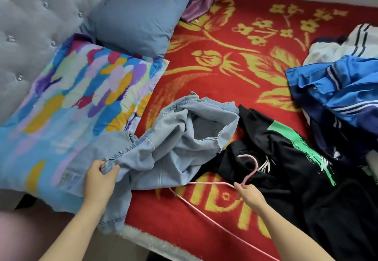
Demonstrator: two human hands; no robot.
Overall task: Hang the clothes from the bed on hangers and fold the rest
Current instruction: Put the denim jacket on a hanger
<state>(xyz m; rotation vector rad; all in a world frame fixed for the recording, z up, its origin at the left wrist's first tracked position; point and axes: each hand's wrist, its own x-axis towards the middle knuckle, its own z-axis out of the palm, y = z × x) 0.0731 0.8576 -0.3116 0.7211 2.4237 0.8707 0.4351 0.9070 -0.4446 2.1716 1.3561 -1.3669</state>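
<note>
- A crumpled light blue denim garment (184, 138) is lying on the bed, spreading from the left hand across towards the right hand.
- The left hand (100, 176) is pinching a seamed edge of the denim between the thumb and curled fingers and lifting that edge slightly.
- The right hand (249, 194) is curling its fingers round the neck of a thin pink wire hanger (210, 183), just below the hook.
- The hook is pointing away from the right hand, over a black garment with green and white print (286, 158). One arm of the hanger is running between the two hands to the denim's edge, and the other is running back beside the right forearm.
- The black garment is lying under and beyond the right hand, touching the denim.
- A heap of blue, navy and white striped sports clothes (337, 93) is sitting further out, beyond and to the outside of the right hand.
- A red blanket with a yellow flower pattern (225, 45) is covering the bed beneath both hands.
- A multicoloured brushstroke-print pillow (81, 97) is lying just beyond the left hand, partly under the denim.
- A plain blue pillow (139, 15) and a grey button-tufted headboard (30, 15) are sitting farther past the left hand.
</note>
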